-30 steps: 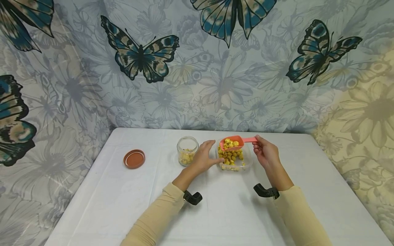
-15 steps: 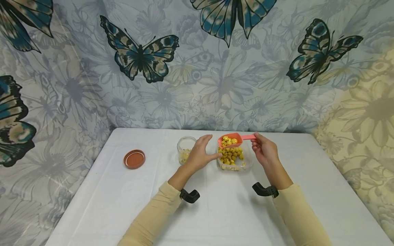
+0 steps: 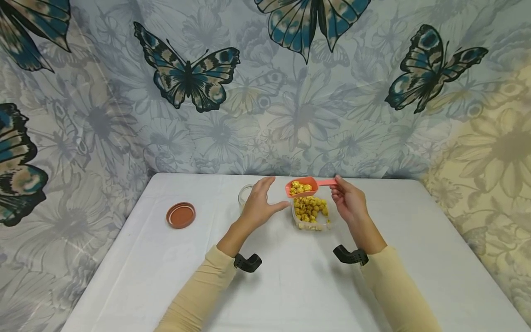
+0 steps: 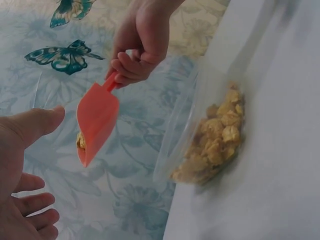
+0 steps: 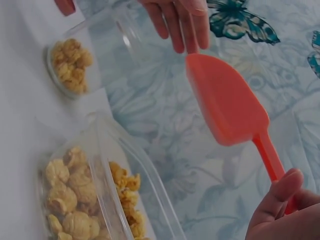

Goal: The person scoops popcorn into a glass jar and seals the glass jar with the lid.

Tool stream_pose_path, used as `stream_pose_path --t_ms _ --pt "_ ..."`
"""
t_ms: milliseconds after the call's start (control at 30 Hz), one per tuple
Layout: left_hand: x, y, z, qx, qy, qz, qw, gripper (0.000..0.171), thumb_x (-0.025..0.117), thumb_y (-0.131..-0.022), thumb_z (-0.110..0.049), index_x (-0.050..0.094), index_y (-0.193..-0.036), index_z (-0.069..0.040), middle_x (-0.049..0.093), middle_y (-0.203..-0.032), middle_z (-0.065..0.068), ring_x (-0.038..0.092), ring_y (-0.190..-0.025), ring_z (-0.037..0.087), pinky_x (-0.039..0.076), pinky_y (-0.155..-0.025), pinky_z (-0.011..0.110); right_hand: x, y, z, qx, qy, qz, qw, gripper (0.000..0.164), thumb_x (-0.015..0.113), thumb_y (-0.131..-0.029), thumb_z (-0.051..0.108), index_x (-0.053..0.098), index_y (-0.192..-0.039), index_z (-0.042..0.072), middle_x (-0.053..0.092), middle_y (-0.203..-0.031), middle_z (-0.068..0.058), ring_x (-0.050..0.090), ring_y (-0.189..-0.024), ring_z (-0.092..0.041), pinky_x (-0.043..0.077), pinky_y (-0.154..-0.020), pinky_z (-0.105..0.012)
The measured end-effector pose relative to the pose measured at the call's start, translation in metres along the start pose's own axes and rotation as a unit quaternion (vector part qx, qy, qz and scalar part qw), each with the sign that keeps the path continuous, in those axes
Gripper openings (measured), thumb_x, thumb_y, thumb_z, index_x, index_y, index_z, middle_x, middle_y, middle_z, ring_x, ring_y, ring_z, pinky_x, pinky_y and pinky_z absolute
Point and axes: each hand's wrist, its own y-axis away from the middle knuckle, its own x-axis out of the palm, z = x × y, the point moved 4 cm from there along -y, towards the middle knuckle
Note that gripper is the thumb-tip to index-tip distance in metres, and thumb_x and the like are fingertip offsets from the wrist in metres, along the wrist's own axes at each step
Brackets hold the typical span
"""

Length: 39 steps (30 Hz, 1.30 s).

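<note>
My right hand [image 3: 349, 200] pinches the handle of an orange scoop [image 4: 98, 122], which carries several pieces of yellow popcorn [image 3: 300, 188]. The scoop is raised over the back left part of a clear plastic container [image 3: 295, 216] partly filled with more popcorn [image 5: 75, 195]. My left hand [image 3: 257, 205] is held with fingers extended and thumb spread apart, just left of the scoop. Behind it stands a glass jar [image 5: 95, 55], mostly hidden in the head view. In the right wrist view some popcorn shows at the jar's bottom.
A reddish-brown round lid [image 3: 180, 215] lies on the white-covered table [image 3: 137, 276], left of the jar. A cloth with butterflies and flowers [image 3: 265, 115] hangs right behind the table's back edge.
The right hand has lifted the loaded scoop and carried it left. The left hand has shifted left too, away from the container, and now covers most of the jar.
</note>
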Motion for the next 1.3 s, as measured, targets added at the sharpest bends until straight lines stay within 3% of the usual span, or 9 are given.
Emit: stream_pose_path --t_ms 233,667,900,1300 --pt "-0.011 0.002 0.006 -0.012 0.003 -0.014 0.9998 0.083 0.077 -0.082 -0.038 0.039 -0.148 -0.006 0.036 -0.154 0.015 0.034 -0.143 0.034 0.035 -0.114 0.054 0.008 0.001 -0.002 0.002 0.009 0.026 1.0 0.024 0.056 -0.099 0.017 0.069 -0.081 0.007 0.068 -0.066 -0.003 0.058 -0.055 -0.008 0.049 -0.051 -0.014" --pt "-0.025 0.006 0.03 -0.05 0.015 -0.033 0.9981 0.086 0.079 -0.08 -0.038 0.037 -0.149 -0.009 0.033 -0.155 0.012 0.031 -0.145 0.032 0.033 -0.116 0.054 0.021 0.001 -0.012 -0.003 0.02 0.063 0.998 0.029 0.052 -0.1 0.017 0.07 -0.079 0.009 0.069 -0.066 -0.002 0.059 -0.055 -0.007 0.05 -0.053 -0.012" --pt "-0.029 0.008 0.044 -0.06 0.012 -0.041 0.9973 0.089 0.08 -0.078 -0.039 0.037 -0.149 -0.008 0.033 -0.155 0.013 0.03 -0.145 0.032 0.031 -0.117 0.054 0.026 -0.001 -0.018 -0.004 0.033 0.058 0.998 0.024 0.053 -0.1 0.016 0.068 -0.083 0.01 0.069 -0.067 -0.002 0.06 -0.056 -0.007 0.05 -0.053 -0.012" --pt "-0.031 0.011 0.068 -0.111 0.018 -0.03 0.9931 0.101 0.081 -0.074 -0.045 0.03 -0.152 -0.008 0.028 -0.157 0.014 0.027 -0.146 0.034 0.03 -0.117 0.056 0.035 -0.003 -0.028 0.002 0.061 0.025 0.998 0.016 0.055 -0.099 0.016 0.065 -0.088 0.009 0.068 -0.067 0.0 0.061 -0.056 -0.006 0.052 -0.054 -0.013"
